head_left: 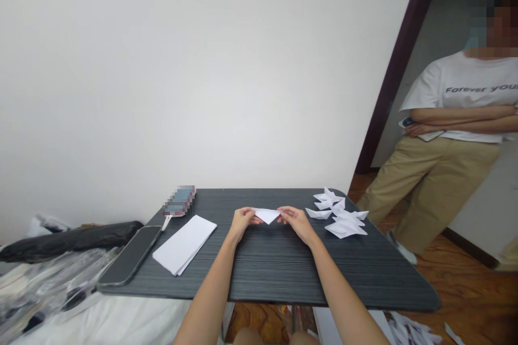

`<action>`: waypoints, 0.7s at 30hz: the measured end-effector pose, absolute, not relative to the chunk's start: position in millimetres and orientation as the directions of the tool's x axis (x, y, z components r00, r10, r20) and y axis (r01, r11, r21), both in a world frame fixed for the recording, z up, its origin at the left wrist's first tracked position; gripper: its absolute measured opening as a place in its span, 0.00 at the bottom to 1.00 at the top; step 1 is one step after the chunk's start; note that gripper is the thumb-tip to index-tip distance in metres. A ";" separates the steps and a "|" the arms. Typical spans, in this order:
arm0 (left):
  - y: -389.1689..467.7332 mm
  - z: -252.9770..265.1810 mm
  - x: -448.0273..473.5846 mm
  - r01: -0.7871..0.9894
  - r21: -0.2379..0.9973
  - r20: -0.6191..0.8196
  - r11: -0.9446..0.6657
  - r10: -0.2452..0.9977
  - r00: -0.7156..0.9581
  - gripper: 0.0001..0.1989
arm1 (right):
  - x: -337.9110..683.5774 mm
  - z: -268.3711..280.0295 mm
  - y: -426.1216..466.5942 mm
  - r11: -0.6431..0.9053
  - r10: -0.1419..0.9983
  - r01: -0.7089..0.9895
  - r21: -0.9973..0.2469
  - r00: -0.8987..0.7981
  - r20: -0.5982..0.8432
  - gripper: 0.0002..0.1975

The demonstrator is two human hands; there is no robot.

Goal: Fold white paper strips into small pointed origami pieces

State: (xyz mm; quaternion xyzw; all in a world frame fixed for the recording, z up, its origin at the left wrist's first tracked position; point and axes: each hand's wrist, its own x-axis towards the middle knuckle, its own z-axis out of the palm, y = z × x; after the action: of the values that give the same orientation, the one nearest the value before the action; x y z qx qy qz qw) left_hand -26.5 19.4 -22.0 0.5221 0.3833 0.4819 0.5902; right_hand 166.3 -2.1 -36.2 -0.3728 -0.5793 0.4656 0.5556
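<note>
A small piece of white paper folded to a triangle (267, 215) is stretched between my two hands above the middle of the table, its point facing me. My left hand (244, 220) pinches the left corner. The right corner is between the fingers of my right hand (297, 221). To the right of that hand lies a cluster of folded paper boats (343, 221), several of them overlapping. On the left, a stack of white paper sheets (185, 244) rests flat on the table.
The dark table (279, 285) stands against a white wall. A phone (130, 255) lies at its left edge, near a blurred device (179, 201) with a white cable. Plastic-wrapped items (52, 275) sit left. A person (457, 118) stands right with folded arms. Paper scraps (410, 329) lie below.
</note>
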 end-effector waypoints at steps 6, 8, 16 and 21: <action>17.9 -21.0 -26.5 -0.155 0.984 0.128 -0.085 0.948 0.291 0.09 | 165.4 -31.7 -6.4 0.173 0.964 -0.233 -0.957 -0.157 0.213 0.09; 17.1 -20.6 -26.3 -0.150 0.982 0.155 -0.112 0.936 0.315 0.10 | 165.7 -30.5 -7.5 0.147 0.964 -0.256 -0.956 -0.179 0.196 0.08; 9.7 -15.7 -26.2 -0.196 0.972 0.192 -0.126 0.910 0.368 0.16 | 167.1 -36.1 -1.2 0.101 0.980 -0.279 -0.955 -0.139 0.144 0.04; 4.9 -11.0 -24.3 -0.279 0.954 0.219 -0.112 0.894 0.390 0.17 | 166.8 -35.9 -0.5 0.082 0.984 -0.309 -0.948 -0.127 0.127 0.04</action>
State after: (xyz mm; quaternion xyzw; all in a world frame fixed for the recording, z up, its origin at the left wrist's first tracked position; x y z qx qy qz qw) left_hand -24.3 4.9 -11.0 0.5692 0.2703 0.4814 0.6092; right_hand 166.8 -0.5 -35.9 -0.3527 -0.4785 0.5784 0.5587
